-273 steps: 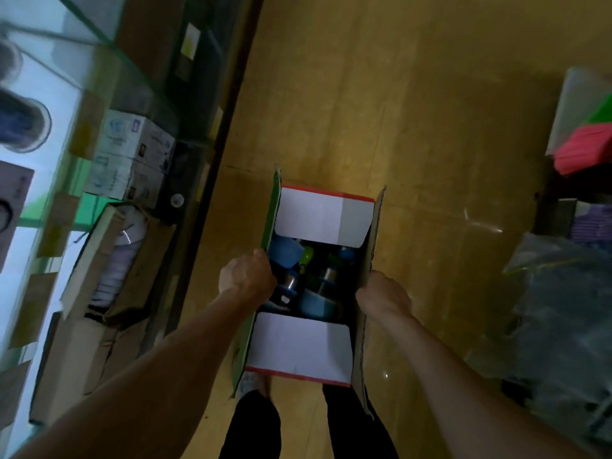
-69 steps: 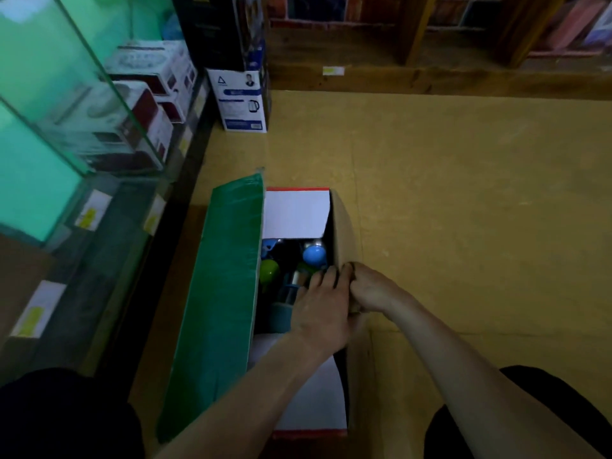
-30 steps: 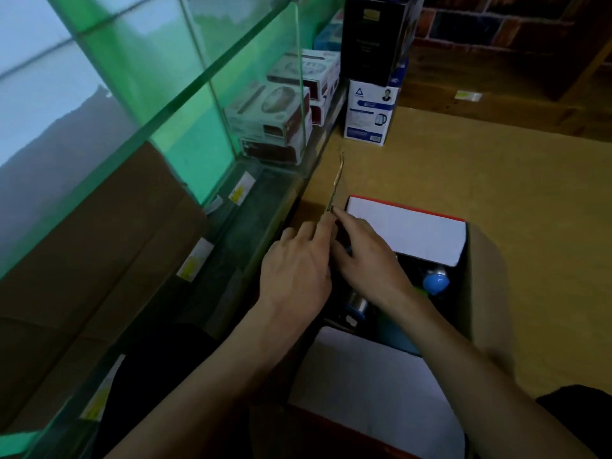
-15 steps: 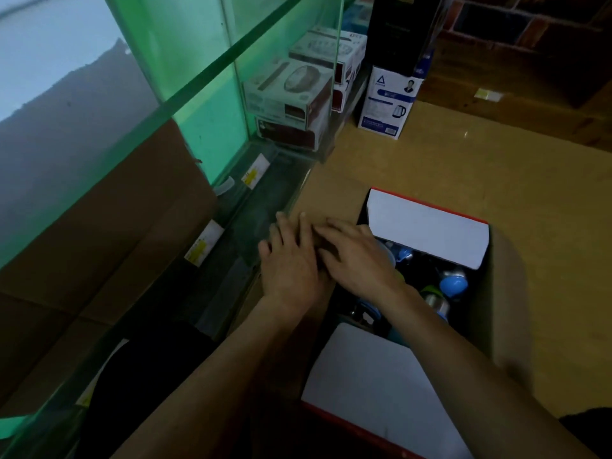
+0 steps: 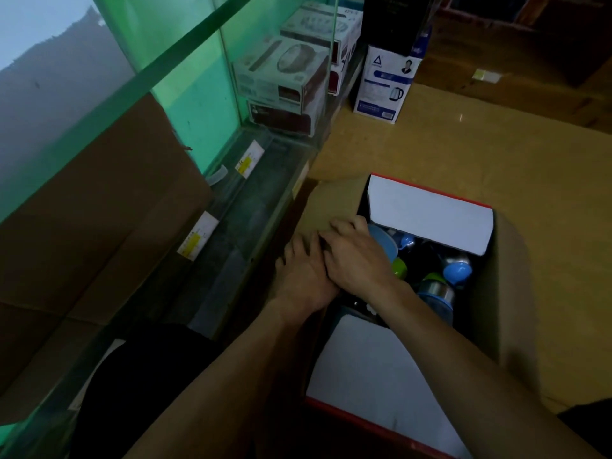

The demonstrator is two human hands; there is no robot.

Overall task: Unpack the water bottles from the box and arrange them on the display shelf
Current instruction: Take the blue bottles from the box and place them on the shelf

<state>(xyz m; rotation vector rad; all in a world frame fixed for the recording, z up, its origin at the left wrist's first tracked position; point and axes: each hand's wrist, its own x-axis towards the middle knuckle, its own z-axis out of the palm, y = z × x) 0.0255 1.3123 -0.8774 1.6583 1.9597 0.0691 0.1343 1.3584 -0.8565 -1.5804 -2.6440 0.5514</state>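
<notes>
Step in hand, as it reads: opening up the box (image 5: 506,293), not yet unpacking. Both hands press flat on the box's left side flap (image 5: 331,207), folded outward toward the glass display shelf (image 5: 251,207). Left hand (image 5: 303,276) lies palm down, fingers spread along the flap fold; right hand (image 5: 356,256) crosses over from the right, laid partly on top of the left, fingertips at the flap crease. Neither grip is closed on anything: both hands lie flat, holding nothing. Forearms run in from the bottom edge, right arm reaching across the box mouth. Water bottles (image 5: 437,289) still stand inside the box on the floor, blue and green caps up, between two white end flaps; none out. Light dim, bottle count uncertain. Next move probably calls for freeing one hand from the flap, reaching down into the mouth, and closing round a bottle neck to lift straight up clear of its neighbours.
</notes>
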